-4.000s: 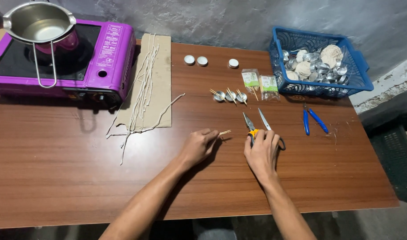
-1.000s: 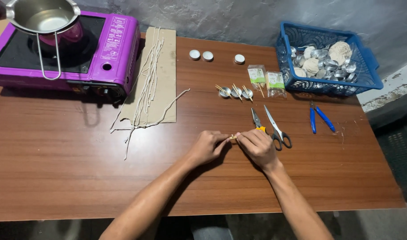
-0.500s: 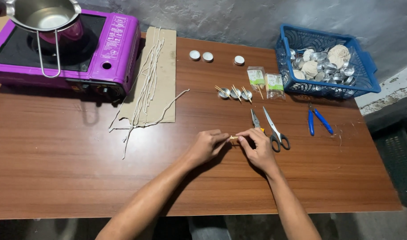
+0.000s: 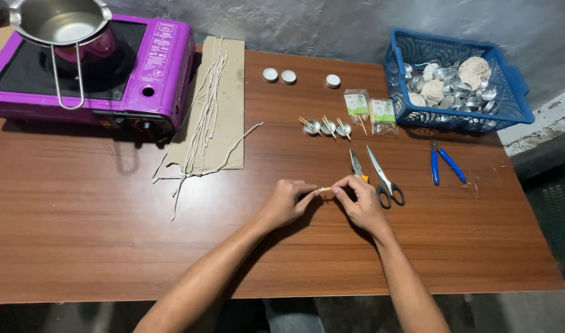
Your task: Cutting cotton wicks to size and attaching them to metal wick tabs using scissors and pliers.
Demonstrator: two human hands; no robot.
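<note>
Mid-counter [image 4: 110, 246], left hand [image 4: 285, 203] and right hand [image 4: 359, 203] each pinch an end of small sticks [image 4: 324, 189], both grips closed on them. Just beyond: pliers [image 4: 356, 165], scissors [image 4: 384, 179]. Farther: three cups [image 4: 327, 128] with sticks. Far right corner: blue basket [image 4: 516, 92]; far left: purple stove [image 4: 165, 61].

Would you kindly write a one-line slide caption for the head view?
Left hand and right hand pinch thin wooden sticks above a brown wooden table, beside grey-handled scissors.
</note>
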